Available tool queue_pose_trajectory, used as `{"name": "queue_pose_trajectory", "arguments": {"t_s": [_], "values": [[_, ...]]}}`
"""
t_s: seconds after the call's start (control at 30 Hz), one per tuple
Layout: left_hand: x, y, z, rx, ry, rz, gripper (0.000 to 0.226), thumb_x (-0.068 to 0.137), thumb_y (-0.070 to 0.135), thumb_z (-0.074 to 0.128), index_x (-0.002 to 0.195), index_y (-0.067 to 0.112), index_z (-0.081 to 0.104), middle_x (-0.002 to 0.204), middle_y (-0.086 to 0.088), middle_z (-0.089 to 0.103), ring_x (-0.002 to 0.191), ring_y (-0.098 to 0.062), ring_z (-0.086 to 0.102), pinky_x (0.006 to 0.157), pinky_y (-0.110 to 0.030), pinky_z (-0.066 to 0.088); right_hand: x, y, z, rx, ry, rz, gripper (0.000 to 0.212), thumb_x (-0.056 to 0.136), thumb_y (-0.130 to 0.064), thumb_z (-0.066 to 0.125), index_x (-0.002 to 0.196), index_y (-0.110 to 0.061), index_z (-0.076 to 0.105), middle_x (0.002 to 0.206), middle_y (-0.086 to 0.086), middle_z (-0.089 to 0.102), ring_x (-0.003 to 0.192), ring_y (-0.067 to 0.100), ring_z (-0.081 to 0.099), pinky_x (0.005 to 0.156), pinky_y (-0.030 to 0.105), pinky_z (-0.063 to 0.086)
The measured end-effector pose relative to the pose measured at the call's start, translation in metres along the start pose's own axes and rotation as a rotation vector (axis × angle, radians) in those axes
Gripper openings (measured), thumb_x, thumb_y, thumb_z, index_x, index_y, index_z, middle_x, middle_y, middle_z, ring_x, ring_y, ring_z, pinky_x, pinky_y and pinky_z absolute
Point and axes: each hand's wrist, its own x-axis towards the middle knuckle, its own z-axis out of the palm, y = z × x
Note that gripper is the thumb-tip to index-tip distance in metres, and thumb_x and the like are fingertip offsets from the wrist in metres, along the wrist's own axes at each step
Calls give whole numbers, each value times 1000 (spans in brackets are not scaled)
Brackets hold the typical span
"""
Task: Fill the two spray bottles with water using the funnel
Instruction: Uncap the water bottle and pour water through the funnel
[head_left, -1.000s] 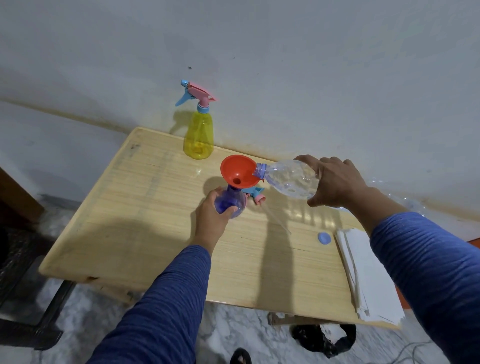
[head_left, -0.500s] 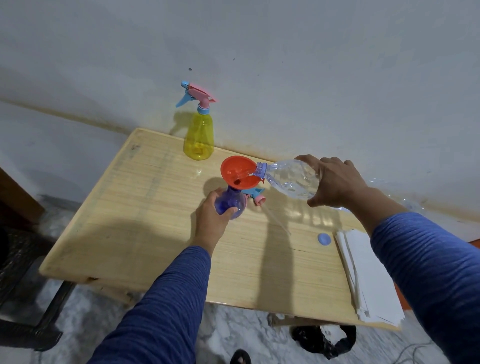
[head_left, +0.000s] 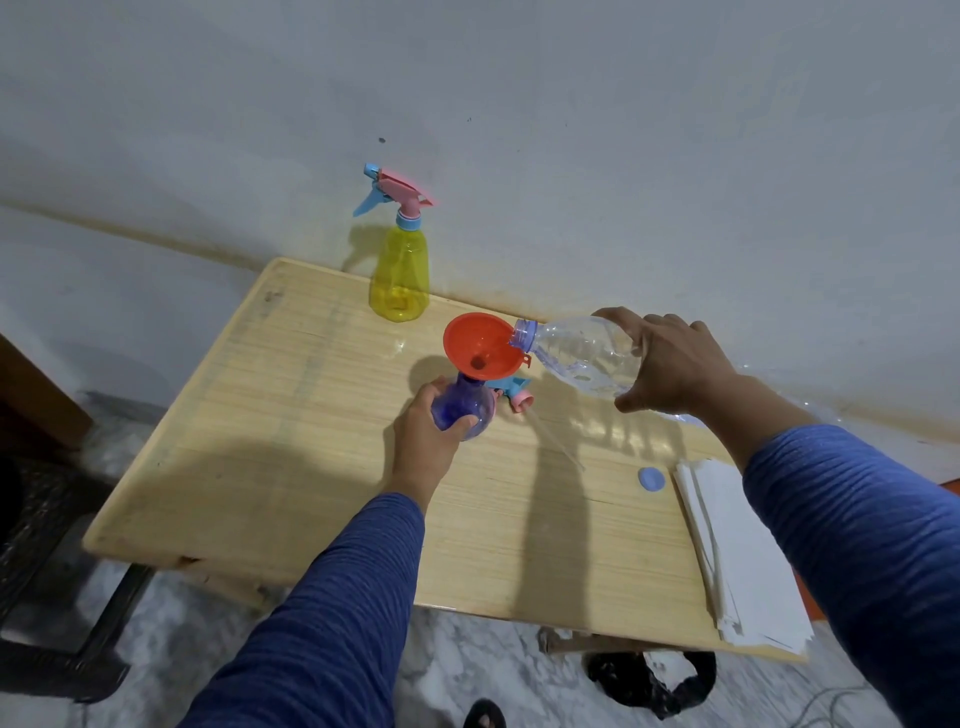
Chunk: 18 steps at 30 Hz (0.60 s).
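Note:
My left hand (head_left: 426, 436) grips a blue spray bottle (head_left: 464, 408) standing on the wooden table (head_left: 291, 447). An orange funnel (head_left: 480, 345) sits in its neck. My right hand (head_left: 670, 364) holds a clear water bottle (head_left: 582, 353) tilted with its open mouth over the funnel's rim. The blue bottle's pink-and-blue spray head (head_left: 514, 392) with its dip tube lies on the table just behind. A yellow spray bottle (head_left: 399, 275) with its trigger head on stands at the back by the wall.
A blue cap (head_left: 651, 478) lies on the table right of centre. A stack of white paper (head_left: 737, 551) fills the table's right end. The wall runs close behind. Dark furniture stands on the floor to the left, a black bag under the table.
The clear bottle's mouth has stayed over the funnel; both hands hold almost the same places. The view has shifted very slightly.

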Motion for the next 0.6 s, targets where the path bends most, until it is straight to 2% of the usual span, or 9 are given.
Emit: {"name": "queue_pose_trajectory", "arguments": {"t_s": [0.1, 0.23, 0.3, 0.4, 0.6], "values": [[1, -1, 0, 6, 6, 2, 50, 74, 23, 78, 119, 26, 55, 106, 10, 62, 95, -9, 56, 80, -19, 43, 0, 1, 3, 107, -8, 27, 92, 60, -32, 78, 137, -38, 28, 101, 2, 56, 101, 26, 49, 88, 37, 35], [1, -3, 0, 17, 15, -4, 49, 73, 24, 78, 116, 26, 55, 105, 9, 63, 93, -10, 57, 81, -22, 46, -3, 2, 6, 328, 18, 44, 90, 58, -26, 79, 134, -36, 32, 96, 2, 59, 92, 28, 54, 82, 37, 46], [1, -4, 0, 25, 16, 2, 49, 72, 25, 79, 115, 26, 56, 104, 8, 64, 93, -11, 59, 82, -23, 48, -4, 4, 6, 456, 50, 69, 90, 58, -22, 79, 135, -36, 33, 98, 3, 60, 91, 27, 56, 79, 33, 46], [2, -4, 1, 46, 20, 19, 50, 72, 27, 79, 116, 26, 55, 102, 10, 63, 92, -11, 59, 83, -26, 50, -3, 11, 4, 622, 150, 124, 88, 60, -19, 80, 134, -36, 35, 97, 4, 63, 90, 24, 58, 76, 25, 40], [2, -4, 1, 79, 33, 22, 51, 72, 28, 79, 117, 26, 55, 103, 9, 64, 93, -12, 60, 84, -31, 52, -8, 37, -8, 858, 377, 250, 83, 64, -20, 81, 131, -35, 35, 102, 2, 63, 93, 19, 59, 78, 24, 41]]}}
